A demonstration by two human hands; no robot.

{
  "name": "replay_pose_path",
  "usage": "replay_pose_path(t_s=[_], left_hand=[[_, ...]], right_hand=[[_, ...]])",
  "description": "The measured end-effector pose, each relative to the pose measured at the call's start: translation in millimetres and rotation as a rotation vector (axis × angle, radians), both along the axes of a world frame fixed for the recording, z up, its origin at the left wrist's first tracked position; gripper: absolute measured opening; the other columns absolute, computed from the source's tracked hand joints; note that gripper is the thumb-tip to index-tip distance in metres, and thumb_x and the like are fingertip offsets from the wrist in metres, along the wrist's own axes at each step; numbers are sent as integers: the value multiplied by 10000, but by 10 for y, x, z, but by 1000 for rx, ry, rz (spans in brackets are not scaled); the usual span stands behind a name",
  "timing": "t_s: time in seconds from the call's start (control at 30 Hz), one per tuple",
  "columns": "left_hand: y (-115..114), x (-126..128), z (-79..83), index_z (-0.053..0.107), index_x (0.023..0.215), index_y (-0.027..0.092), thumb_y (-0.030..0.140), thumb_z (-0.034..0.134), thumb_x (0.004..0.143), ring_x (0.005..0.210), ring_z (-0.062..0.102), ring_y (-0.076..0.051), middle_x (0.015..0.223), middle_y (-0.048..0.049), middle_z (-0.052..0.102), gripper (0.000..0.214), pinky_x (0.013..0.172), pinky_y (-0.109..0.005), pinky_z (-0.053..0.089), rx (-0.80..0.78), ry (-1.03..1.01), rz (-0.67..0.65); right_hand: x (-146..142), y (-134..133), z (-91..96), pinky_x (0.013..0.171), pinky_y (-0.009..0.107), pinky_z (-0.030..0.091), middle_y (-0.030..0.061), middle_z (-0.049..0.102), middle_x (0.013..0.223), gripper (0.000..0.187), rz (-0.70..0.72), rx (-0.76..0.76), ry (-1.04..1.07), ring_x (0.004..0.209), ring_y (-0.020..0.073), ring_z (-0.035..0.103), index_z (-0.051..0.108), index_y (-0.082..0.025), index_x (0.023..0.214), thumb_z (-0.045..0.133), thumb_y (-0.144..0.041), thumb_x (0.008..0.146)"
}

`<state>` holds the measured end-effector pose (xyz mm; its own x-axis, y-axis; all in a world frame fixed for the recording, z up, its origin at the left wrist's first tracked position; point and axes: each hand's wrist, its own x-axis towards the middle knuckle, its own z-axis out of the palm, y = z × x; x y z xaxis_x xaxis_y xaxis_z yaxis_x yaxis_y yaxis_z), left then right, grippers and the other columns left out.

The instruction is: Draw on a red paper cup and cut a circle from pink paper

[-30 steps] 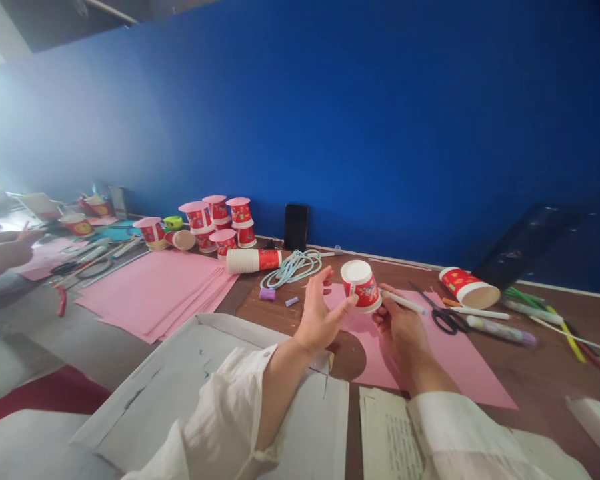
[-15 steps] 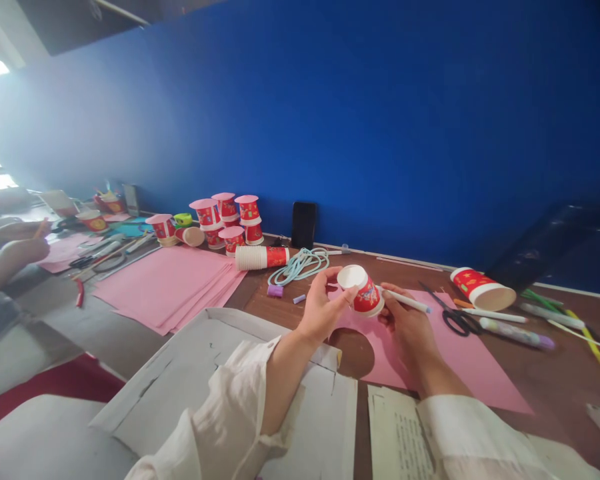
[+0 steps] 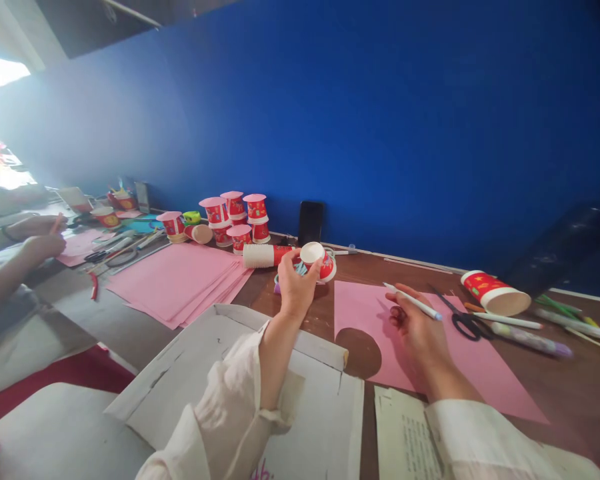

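Note:
A red paper cup [image 3: 326, 268], its white base facing up, is gripped by my left hand [image 3: 297, 283] in front of the phone. Below and behind that hand, the pale blue cord and a purple cap are mostly covered. Over a pink paper sheet [image 3: 400, 363] with a round cut-out, my right hand [image 3: 415, 327] holds a white marker [image 3: 415, 301], its tip pointing left. To the right of it, black scissors [image 3: 467, 325] lie partly on the same sheet.
Stacked red cups with pink discs [image 3: 235, 213] stand at the back left. A pink paper stack [image 3: 175, 283], white box lid [image 3: 180, 373] and black phone [image 3: 311, 222] are nearby. A loose cup [image 3: 495, 293] lies right. Another person's hands [image 3: 40, 240] work at far left.
My left hand has carried the cup left and back, away from the right hand and the pink sheet. My right hand, still with the marker, has moved slightly right.

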<state>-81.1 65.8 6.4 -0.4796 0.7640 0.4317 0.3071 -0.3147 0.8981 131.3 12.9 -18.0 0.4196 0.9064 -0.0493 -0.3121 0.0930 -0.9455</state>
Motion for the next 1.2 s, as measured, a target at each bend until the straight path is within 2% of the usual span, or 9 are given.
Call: replay_pose_path(t_s=[0.23,0.37,0.53,0.63,0.77,0.87,1.0,1.1,1.2], left_hand=[[-23,-8,28,597,1007,179,415,748,699,956,600,-182,1046,-70,657,416,868,-313,443,-147,-91,-41],[-3,-37,15,602,1005,173,448,759,684,918,614,-177,1039,-76,666,451,825,-291,458,-186,-189,-83],[-5,-11,14,627,945,166,483,788,644,801,625,-158,920,-63,678,465,702,-257,467,-210,-355,-149],[1,3,20,633,927,159,500,781,650,686,593,-113,840,-40,665,464,577,-212,435,-204,-483,-241],[4,10,26,640,854,147,518,772,660,511,464,-40,674,20,576,439,447,-156,350,-169,-681,-429],[-2,13,31,632,804,150,507,805,623,479,447,-25,629,44,534,436,429,-141,350,-167,-815,-514],[-16,18,44,632,808,145,468,839,591,506,489,-28,668,32,567,440,443,-137,375,-203,-952,-565],[-35,28,39,650,838,141,478,821,620,527,496,-35,681,21,581,437,457,-140,379,-229,-939,-646],[-70,55,24,684,919,150,469,788,675,592,529,-50,769,-7,637,415,501,-152,386,-204,-795,-728]], right_hand=[[-15,-10,11,438,155,415,20,714,833,454,0,-20,6,544,67,523,667,-225,1052,782,-321,623],[-35,-18,23,434,155,417,16,704,814,444,16,-23,27,540,66,517,670,-219,1029,779,-312,609],[-28,-22,20,437,157,425,24,700,803,433,37,-21,23,548,72,526,677,-212,1016,781,-309,607],[-8,-13,4,442,155,429,29,700,801,443,53,-20,21,552,72,531,680,-211,1019,794,-323,606],[10,-2,-16,450,152,432,30,700,787,439,68,-21,26,552,70,533,684,-209,1015,804,-329,609],[10,-2,-21,460,146,435,32,702,785,427,73,-20,28,563,68,532,690,-214,1018,801,-328,621],[14,-3,-22,454,144,430,26,698,766,410,83,-7,30,570,72,533,694,-218,1000,805,-328,620],[28,-3,-24,444,149,428,24,697,763,417,105,-9,18,569,78,540,694,-221,1001,814,-330,617],[37,-6,-24,447,148,429,19,699,788,421,107,4,42,572,73,541,690,-229,1023,810,-349,638]])
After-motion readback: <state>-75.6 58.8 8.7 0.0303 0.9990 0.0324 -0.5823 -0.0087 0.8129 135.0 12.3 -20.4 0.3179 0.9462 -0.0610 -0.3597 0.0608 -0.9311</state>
